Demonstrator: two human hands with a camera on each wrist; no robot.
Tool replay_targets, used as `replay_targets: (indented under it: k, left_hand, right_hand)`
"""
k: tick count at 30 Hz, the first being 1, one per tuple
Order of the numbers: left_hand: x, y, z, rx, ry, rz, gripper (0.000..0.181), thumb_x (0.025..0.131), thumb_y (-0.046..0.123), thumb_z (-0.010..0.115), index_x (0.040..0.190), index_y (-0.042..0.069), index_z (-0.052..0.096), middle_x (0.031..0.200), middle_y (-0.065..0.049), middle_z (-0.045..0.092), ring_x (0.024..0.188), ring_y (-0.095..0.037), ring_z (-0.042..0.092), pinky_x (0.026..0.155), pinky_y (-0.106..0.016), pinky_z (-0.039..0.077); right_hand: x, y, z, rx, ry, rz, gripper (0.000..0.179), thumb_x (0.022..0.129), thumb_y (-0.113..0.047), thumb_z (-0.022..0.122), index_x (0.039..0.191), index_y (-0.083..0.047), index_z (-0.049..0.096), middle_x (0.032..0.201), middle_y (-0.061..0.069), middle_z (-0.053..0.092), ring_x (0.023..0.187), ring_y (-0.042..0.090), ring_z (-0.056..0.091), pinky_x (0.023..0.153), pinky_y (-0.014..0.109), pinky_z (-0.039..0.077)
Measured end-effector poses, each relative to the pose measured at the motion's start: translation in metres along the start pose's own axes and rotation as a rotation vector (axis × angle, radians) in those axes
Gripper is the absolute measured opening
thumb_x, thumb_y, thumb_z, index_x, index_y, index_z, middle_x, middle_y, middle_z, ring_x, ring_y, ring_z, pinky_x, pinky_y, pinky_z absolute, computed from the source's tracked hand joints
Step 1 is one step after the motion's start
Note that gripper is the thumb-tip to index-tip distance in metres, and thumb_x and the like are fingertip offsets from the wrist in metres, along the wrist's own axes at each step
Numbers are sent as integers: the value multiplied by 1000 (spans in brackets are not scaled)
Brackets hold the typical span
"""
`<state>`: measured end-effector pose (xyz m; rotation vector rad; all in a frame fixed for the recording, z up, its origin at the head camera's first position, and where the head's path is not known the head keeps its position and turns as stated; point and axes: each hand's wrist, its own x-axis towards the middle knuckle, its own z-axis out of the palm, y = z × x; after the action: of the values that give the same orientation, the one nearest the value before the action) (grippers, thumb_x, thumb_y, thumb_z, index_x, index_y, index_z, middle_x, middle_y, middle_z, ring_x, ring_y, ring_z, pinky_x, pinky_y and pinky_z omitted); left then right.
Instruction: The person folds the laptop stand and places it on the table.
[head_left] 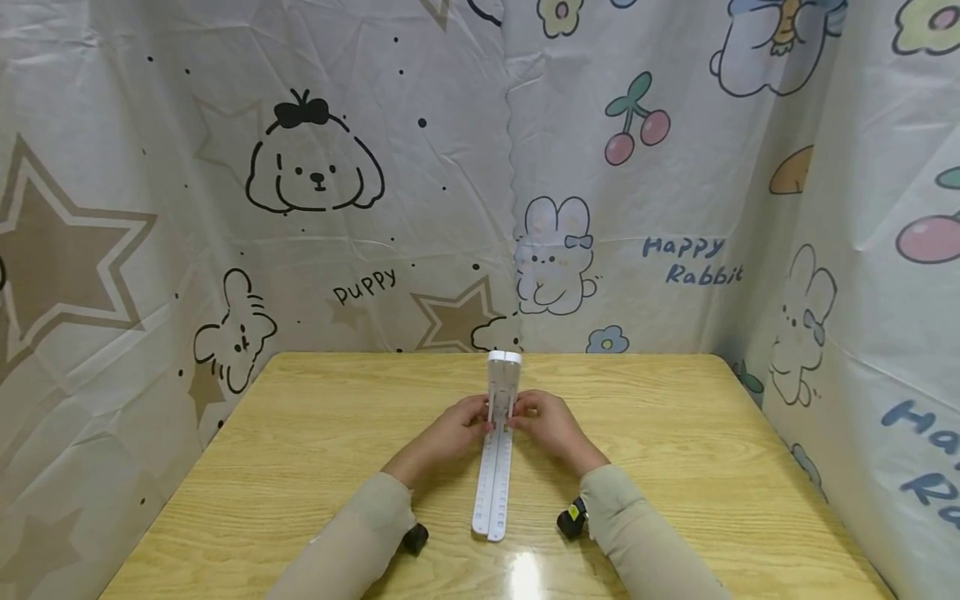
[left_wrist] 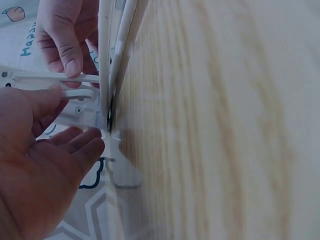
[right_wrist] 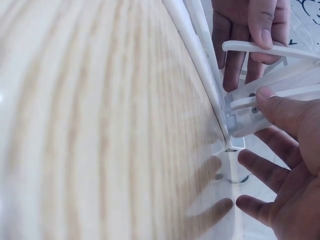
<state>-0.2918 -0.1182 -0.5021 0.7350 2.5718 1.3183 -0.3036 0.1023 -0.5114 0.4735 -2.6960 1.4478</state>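
A white folding laptop stand stands on the table, its two slotted rails side by side and pointing toward me. At its far end an upright part rises, with screws visible in the wrist views. My left hand pinches a slim white arm on the left side, thumb along it and lower fingers loosely spread. From the right, my right hand pinches the matching arm between thumb and fingers. Both hands are level with each other, close over the tabletop.
The wooden table reaches back to patterned curtains at the rear and on both sides. Beneath the sleeves show a black wrist device on the left and another black device on the right.
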Motion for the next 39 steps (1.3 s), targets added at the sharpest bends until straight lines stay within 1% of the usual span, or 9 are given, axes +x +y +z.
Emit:
replay_targets:
  k: [5, 11, 15, 19, 24, 30, 36, 39]
  left_hand:
    - [2, -1, 2, 10, 34, -6, 15, 104, 12, 58, 114, 8, 68, 154, -12, 48, 145, -32, 41, 121, -53, 33]
    - [4, 0, 2, 51, 74, -6, 11, 103, 11, 59, 105, 8, 69, 146, -10, 55, 138, -29, 48, 118, -52, 37]
    - [6, 0, 2, 49, 96, -14, 13, 103, 9, 60, 106, 7, 72, 142, -10, 58, 135, -29, 50, 117, -52, 39]
    - [8, -2, 3, 23, 123, -46, 12, 102, 10, 62, 103, 8, 74, 141, -7, 61, 136, -28, 52, 116, -50, 41]
    - [10, -6, 4, -38, 153, -80, 11, 101, 11, 64, 98, 9, 74, 138, -5, 64, 132, -26, 56, 113, -49, 45]
    - [12, -5, 3, -96, 172, -117, 12, 101, 14, 65, 103, 10, 76, 133, -5, 68, 130, -27, 58, 111, -49, 46]
    - [15, -5, 5, -141, 191, -145, 13, 101, 14, 66, 104, 8, 77, 131, -7, 70, 130, -28, 59, 110, -48, 48]
    - [15, -5, 5, -157, 207, -159, 13, 100, 13, 67, 102, 6, 77, 130, -9, 70, 129, -29, 60, 109, -48, 49]
  right_hand:
    - [1, 0, 0, 0, 3, 1, 7, 86, -8, 82, 84, -13, 76, 122, 4, 72, 126, 29, 61, 113, 49, 44]
    - [2, -2, 0, -1, 15, 6, 6, 85, -8, 82, 83, -11, 78, 120, 5, 73, 123, 29, 63, 110, 47, 47]
    - [2, -1, 0, -14, 18, 10, 6, 85, -10, 82, 83, -12, 78, 119, 4, 73, 121, 28, 64, 108, 46, 49]
    - [3, -1, 0, -3, 17, 10, 5, 85, -12, 83, 83, -10, 79, 117, 4, 74, 120, 28, 64, 107, 46, 50]
    - [4, 0, 1, 7, 24, 8, 5, 84, -11, 83, 84, -10, 79, 114, 3, 74, 117, 27, 66, 105, 46, 51]
    - [5, -1, 1, 9, 35, 10, 6, 84, -9, 83, 81, -12, 79, 110, 3, 76, 114, 26, 67, 103, 45, 52]
    - [6, -3, 2, -17, 54, 15, 6, 83, -10, 85, 79, -12, 80, 108, 3, 76, 110, 25, 68, 100, 45, 54]
    - [7, -3, 2, -23, 63, 32, 8, 82, -11, 85, 77, -13, 79, 107, 3, 77, 110, 24, 69, 99, 44, 55]
